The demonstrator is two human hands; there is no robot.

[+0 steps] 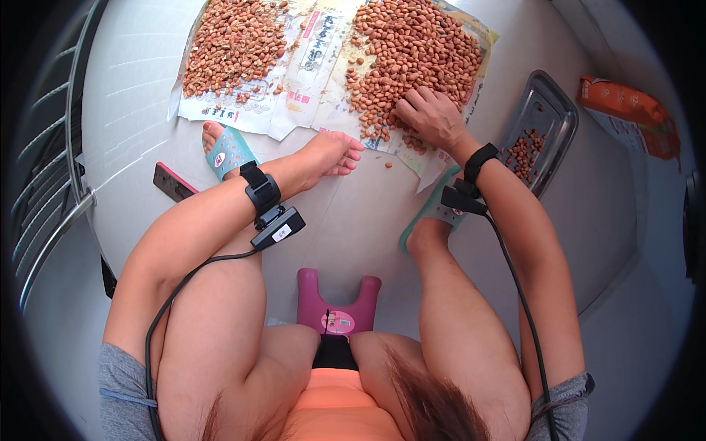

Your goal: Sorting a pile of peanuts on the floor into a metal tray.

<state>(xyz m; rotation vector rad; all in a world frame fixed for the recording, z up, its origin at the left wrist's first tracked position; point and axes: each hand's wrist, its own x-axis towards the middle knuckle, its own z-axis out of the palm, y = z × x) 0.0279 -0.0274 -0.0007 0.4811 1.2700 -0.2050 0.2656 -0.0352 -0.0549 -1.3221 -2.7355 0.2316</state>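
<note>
Shelled peanuts with reddish skins lie in two piles on spread printed paper sheets [325, 66] on the floor. My right hand [430, 114] rests at the near edge of the right peanut pile [419, 49], its fingers bent down among the nuts; whether they grip any is hidden. My left hand [333, 154] hovers palm partly up over the floor, just short of the paper, its fingers loosely apart and nothing seen in them. The left peanut pile [237, 44] is beyond it, with paler bits mixed in. One loose peanut [389, 165] lies on the floor.
A metal tray [568, 118] holding some peanuts stands to the right, beside an orange and white bag [629, 110]. A phone-like red-edged object [174, 182] lies at the left, near my slippered foot. Metal railings [69, 127] run along the far left. A pink plastic stool [337, 308] is beneath me.
</note>
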